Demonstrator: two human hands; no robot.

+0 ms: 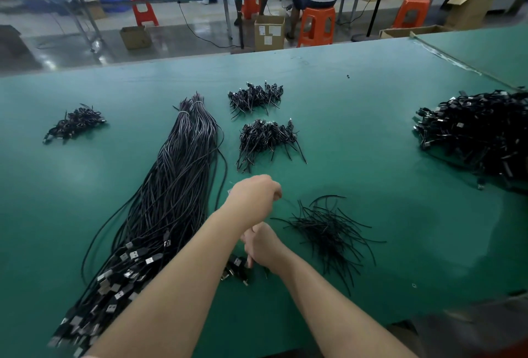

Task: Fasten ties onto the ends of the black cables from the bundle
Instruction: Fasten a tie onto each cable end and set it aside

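A long bundle of black cables (174, 186) lies on the green table (371, 129), with its USB plugs (125, 274) fanned out near the front left. My left hand (253, 200) hovers mid-table with its fingers curled, pinching a thin black tie whose faint strand leaves the fingers to the right. Just below it, my right hand (264, 247) grips a small coiled black cable (237, 269) that rests on the table. A loose pile of black ties (328, 234) lies right of both hands.
Tied cable coils sit in piles at the far centre (255, 97), below that (267, 137), at the left (75, 123), and in a large heap at the right edge (480, 134). Beyond the table are orange stools, cardboard boxes and a seated person.
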